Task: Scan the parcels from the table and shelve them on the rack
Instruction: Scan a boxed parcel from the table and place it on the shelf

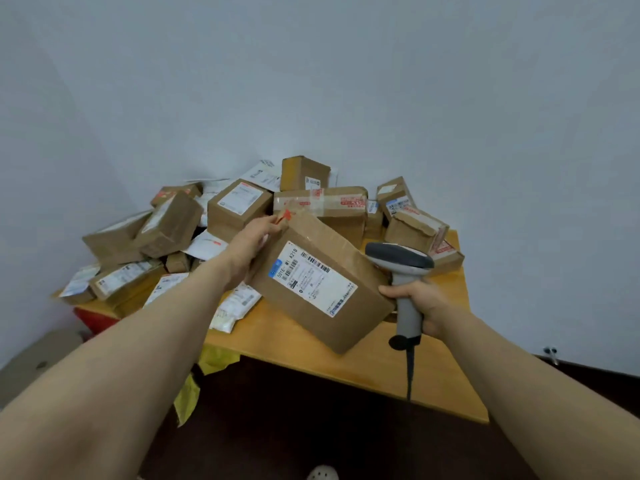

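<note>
Fingers of L hand clamp box top edge; R hand curls round scanner handle | box tilted above table front, label up, scanner head beside it | est. early: scan pending, pile unshelved, rack unseen

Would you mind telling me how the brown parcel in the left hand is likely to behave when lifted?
The parcel is probably stiff: its cardboard faces look flat, its edges straight. It seems light for its size, since the left hand grips it tilted by one end. The glossy tape across it may be somewhat slippery.
</note>
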Demonstrator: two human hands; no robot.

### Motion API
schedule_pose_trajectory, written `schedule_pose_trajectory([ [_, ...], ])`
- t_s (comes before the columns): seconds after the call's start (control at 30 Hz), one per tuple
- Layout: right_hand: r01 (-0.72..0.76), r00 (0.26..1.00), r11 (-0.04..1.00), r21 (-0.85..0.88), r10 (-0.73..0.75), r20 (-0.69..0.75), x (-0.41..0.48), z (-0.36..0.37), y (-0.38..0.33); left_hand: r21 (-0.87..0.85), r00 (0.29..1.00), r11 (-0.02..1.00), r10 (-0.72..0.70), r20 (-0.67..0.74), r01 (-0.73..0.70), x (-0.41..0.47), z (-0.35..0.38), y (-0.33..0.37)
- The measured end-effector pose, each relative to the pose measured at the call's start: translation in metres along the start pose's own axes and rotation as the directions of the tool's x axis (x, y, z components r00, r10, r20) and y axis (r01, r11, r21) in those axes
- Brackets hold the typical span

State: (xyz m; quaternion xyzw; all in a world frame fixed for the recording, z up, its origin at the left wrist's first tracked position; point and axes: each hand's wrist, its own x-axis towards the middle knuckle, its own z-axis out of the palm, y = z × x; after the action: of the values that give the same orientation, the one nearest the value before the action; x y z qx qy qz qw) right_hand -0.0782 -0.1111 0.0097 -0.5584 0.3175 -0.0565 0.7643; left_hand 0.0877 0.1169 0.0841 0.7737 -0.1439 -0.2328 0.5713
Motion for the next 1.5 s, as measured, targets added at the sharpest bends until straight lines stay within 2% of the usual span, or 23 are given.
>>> schedule_pose_trajectory([
  [0.07,-0.004,1.0,1.0,0.005,0.004,0.015,-0.006,0.0,0.003,0.105,0.999,0.994,-0.02,0.047,0.015,-0.007,-0.009,-0.002],
  [0.13,-0.004,1.0,1.0,0.01,0.004,0.031,-0.012,-0.002,0.005,0.108,0.997,0.993,-0.049,0.067,0.042,-0.011,-0.012,-0.008],
  [0.37,0.019,0.996,0.998,0.053,-0.024,0.082,-0.029,-0.025,0.018,0.135,0.982,0.973,-0.19,-0.011,0.189,-0.006,0.002,-0.042],
  [0.57,0.008,1.0,0.998,0.055,-0.009,0.01,-0.03,-0.042,0.039,0.102,0.913,0.926,-0.376,0.16,0.364,0.002,0.014,-0.057],
  [0.63,0.009,0.999,0.996,0.087,-0.006,-0.034,-0.029,-0.042,0.045,0.034,0.919,0.937,-0.348,0.183,0.348,0.005,0.016,-0.063],
  [0.7,0.016,0.999,0.993,0.114,-0.011,-0.049,-0.029,-0.043,0.05,-0.073,0.948,0.947,-0.307,0.088,0.314,0.008,0.023,-0.072],
  [0.77,0.034,0.998,0.99,0.134,-0.026,-0.061,-0.03,-0.044,0.054,-0.252,0.961,0.93,-0.276,0.008,0.269,0.012,0.034,-0.081],
  [0.87,0.049,0.993,0.988,0.145,-0.033,-0.111,-0.032,-0.05,0.061,-0.429,0.961,0.863,-0.271,0.052,0.267,0.012,0.056,-0.086],
  [1.0,0.083,0.986,0.973,0.217,-0.048,-0.16,-0.032,-0.056,0.067,-0.564,0.953,0.773,-0.287,0.099,0.292,0.012,0.081,-0.083],
  [1.07,0.103,0.982,0.96,0.259,-0.058,-0.177,-0.03,-0.056,0.064,-0.544,0.952,0.781,-0.256,0.17,0.308,0.012,0.089,-0.079],
  [1.17,0.123,0.978,0.95,0.288,-0.067,-0.195,-0.027,-0.053,0.053,-0.423,0.914,0.825,-0.254,0.315,0.375,0.006,0.096,-0.075],
  [1.23,0.129,0.976,0.951,0.28,-0.071,-0.206,-0.027,-0.051,0.044,-0.351,0.897,0.851,-0.268,0.351,0.391,0.005,0.094,-0.073],
  [1.33,0.111,0.965,0.989,0.094,-0.085,-0.246,-0.026,-0.046,0.035,-0.265,0.94,0.92,-0.219,0.262,0.288,0.013,0.082,-0.065],
  [1.4,0.142,0.953,0.988,-0.053,-0.151,-0.264,-0.028,-0.041,0.03,-0.179,0.969,0.963,-0.171,0.177,0.202,0.02,0.07,-0.057],
  [1.5,0.172,0.972,0.981,-0.088,-0.184,-0.149,-0.034,-0.027,0.016,-0.108,0.992,0.987,-0.111,0.066,0.118,0.028,0.056,-0.051],
])
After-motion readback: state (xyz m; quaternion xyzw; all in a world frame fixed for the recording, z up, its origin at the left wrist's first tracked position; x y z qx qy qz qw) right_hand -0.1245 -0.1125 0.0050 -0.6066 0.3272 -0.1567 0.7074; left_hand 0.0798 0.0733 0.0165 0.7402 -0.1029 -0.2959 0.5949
